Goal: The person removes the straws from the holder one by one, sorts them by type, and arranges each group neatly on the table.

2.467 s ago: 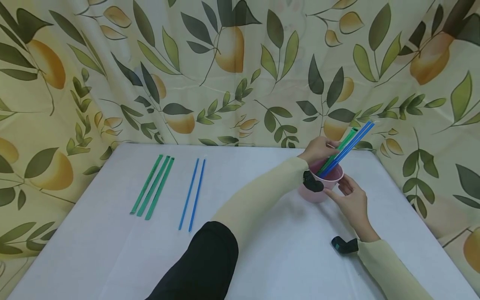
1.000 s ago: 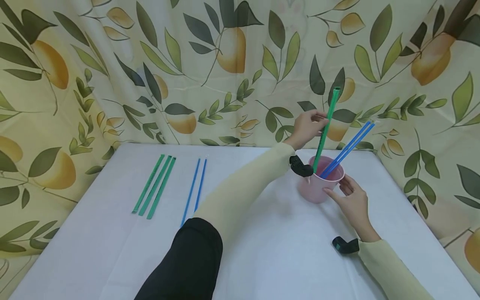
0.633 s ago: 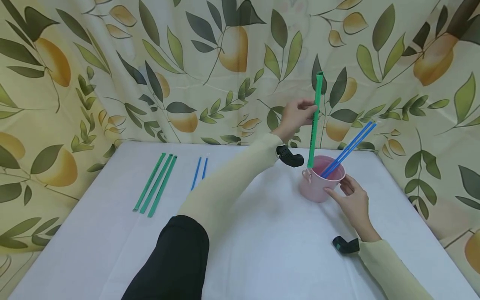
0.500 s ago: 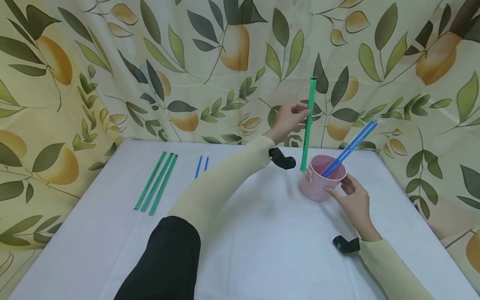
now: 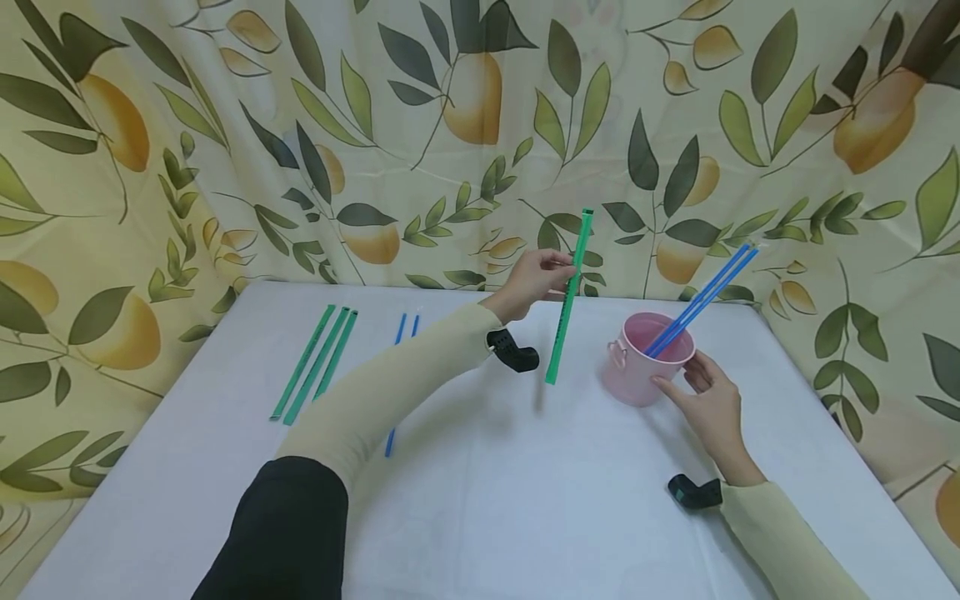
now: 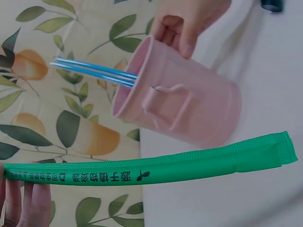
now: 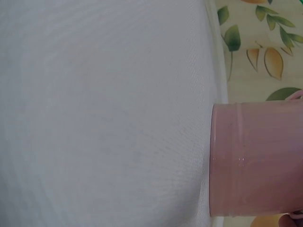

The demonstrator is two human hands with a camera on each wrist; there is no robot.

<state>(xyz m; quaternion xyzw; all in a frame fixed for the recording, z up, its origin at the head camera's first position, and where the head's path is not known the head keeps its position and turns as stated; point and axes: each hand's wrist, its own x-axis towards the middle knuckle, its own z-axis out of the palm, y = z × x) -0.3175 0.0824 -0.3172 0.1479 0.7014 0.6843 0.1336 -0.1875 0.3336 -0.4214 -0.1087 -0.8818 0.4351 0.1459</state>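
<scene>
Pink cup (image 5: 630, 379) as landmark: upright on the white desk (image 5: 540, 500), right grip (image 5: 708, 404) curled against its right side, thumb and fingers parted to fit the wall. Left grip (image 5: 531, 283), raised and left of the cup, nearly closed, pinches one green wrapped stick (image 5: 566, 317) by its upper part; stick slightly tilted, lower end apart from the cup and, judging by its shadow, off the desk. Two blue sticks (image 5: 706, 302) lean in the cup, upper ends jutting past its rim to the right. Well left of the cup, three green sticks (image 5: 317, 367) side by side; between them and the cup, loose blue sticks (image 5: 401, 327) partly hidden by the left sleeve (image 5: 397, 375). Step in hand, as judged: sorting by colour, one green in transit between cup and its like. Next move probably calls for swinging farther left of the cup, laying it parallel, releasing gently, sleeve kept off the blues
</scene>
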